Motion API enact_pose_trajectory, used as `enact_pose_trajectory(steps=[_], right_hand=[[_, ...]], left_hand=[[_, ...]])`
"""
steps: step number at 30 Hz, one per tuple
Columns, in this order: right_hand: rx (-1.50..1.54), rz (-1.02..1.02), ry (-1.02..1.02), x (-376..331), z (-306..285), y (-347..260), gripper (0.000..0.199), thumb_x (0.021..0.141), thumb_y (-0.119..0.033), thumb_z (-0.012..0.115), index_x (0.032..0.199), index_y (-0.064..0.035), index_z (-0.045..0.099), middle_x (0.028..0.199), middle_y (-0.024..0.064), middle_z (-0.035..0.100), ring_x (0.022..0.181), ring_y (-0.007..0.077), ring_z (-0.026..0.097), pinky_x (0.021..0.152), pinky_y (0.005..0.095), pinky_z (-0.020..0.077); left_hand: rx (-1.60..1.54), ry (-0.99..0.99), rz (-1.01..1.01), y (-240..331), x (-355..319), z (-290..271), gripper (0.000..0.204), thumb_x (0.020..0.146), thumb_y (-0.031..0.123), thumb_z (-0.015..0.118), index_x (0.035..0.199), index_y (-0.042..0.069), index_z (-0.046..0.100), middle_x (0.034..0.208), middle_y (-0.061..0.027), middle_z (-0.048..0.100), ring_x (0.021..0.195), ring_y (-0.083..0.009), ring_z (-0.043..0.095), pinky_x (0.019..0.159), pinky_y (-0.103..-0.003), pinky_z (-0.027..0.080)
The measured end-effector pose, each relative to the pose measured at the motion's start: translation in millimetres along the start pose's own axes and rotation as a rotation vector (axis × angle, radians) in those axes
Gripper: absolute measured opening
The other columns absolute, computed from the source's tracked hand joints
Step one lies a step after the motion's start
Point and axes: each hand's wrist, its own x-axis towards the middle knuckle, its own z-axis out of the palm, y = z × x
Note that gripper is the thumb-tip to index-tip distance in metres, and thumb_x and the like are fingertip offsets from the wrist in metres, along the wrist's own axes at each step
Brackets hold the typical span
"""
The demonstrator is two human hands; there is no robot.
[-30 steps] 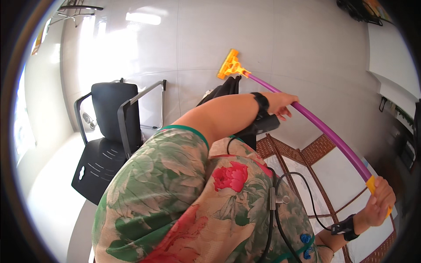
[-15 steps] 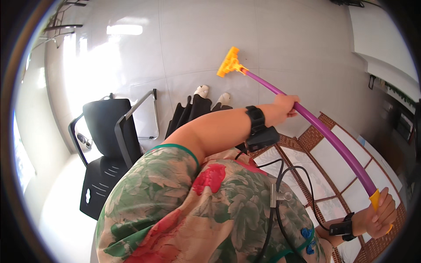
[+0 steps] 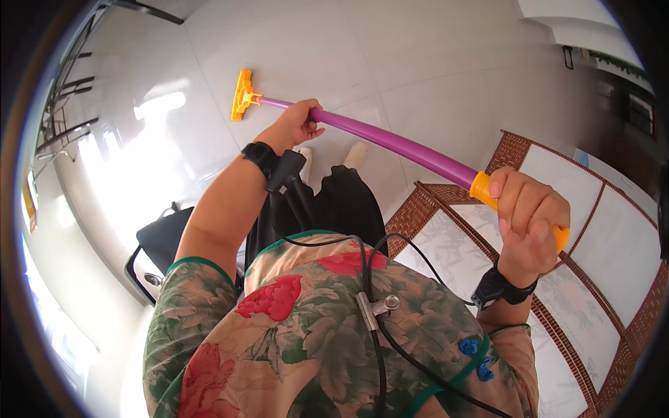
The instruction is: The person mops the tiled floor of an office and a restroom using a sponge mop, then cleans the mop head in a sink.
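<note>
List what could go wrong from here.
1. Right grip on the yellow handle overlaps the screen in view. Swinging right might knock it, though the gap can't be judged.
2. Cables loop across the torso, one toward the right wristband; they could snag as the arms move.
3. The purple pole passes just ahead of the shoes in view, so a step forward may bump it.

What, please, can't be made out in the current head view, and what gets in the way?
All in the head view:
Yellow mop head: underside hidden, facing away from the camera.
Yellow grip: middle hidden by the right hand.
Black chair: partly hidden behind the left arm.
Black bar, upper left: cut off by the top edge.
</note>
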Motion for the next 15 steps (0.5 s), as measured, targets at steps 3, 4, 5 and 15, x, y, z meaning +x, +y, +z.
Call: enact_pose_trajectory(steps=[3, 4, 5, 15], right_hand=[[-0.033, -0.005, 0.057, -7.8, -40.2, -7.4, 0.031, 0.081, -0.023, 0.052, 0.057, -0.0139, 0.034, 0.051, -0.0037, 0.036, 0.049, 0.0115, 0.034, 0.065, 0.0327, 0.0319], [-0.039, -0.006, 0.071, -11.0, -58.8, -10.9, 0.031, 0.081, -0.022, 0.053, 0.057, -0.0133, 0.035, 0.051, -0.0031, 0.038, 0.049, 0.0118, 0.036, 0.065, 0.0327, 0.0331], [-0.047, -0.009, 0.088, -15.7, -80.5, -16.5, 0.032, 0.081, -0.021, 0.053, 0.056, -0.0127, 0.036, 0.052, -0.0026, 0.04, 0.049, 0.0121, 0.039, 0.064, 0.0327, 0.0343], [-0.272, 0.097, 0.006, -4.5, -304.9, -110.5, 0.034, 0.08, -0.024, 0.057, 0.053, -0.0186, 0.036, 0.045, -0.0083, 0.041, 0.04, 0.0054, 0.038, 0.057, 0.0236, 0.0326]], left_hand=[[0.068, -0.051, -0.015, -6.8, 16.5, 41.2, 0.015, 0.075, 0.017, 0.057, 0.068, 0.01, 0.046, 0.057, -0.0013, 0.042, 0.043, -0.0103, 0.037, 0.064, -0.036, 0.051], [0.098, -0.054, -0.021, -9.5, 21.0, 62.8, 0.016, 0.075, 0.018, 0.057, 0.068, 0.01, 0.046, 0.058, -0.0016, 0.042, 0.043, -0.0105, 0.037, 0.064, -0.037, 0.051], [0.13, -0.059, -0.026, -12.0, 25.7, 86.7, 0.016, 0.075, 0.019, 0.058, 0.068, 0.01, 0.046, 0.058, -0.0019, 0.043, 0.043, -0.0107, 0.037, 0.064, -0.037, 0.051], [0.292, -0.377, -0.22, -65.0, 77.9, 345.8, 0.025, 0.078, 0.032, 0.054, 0.084, 0.008, 0.048, 0.065, -0.0085, 0.053, 0.044, -0.0123, 0.04, 0.065, -0.037, 0.051]])
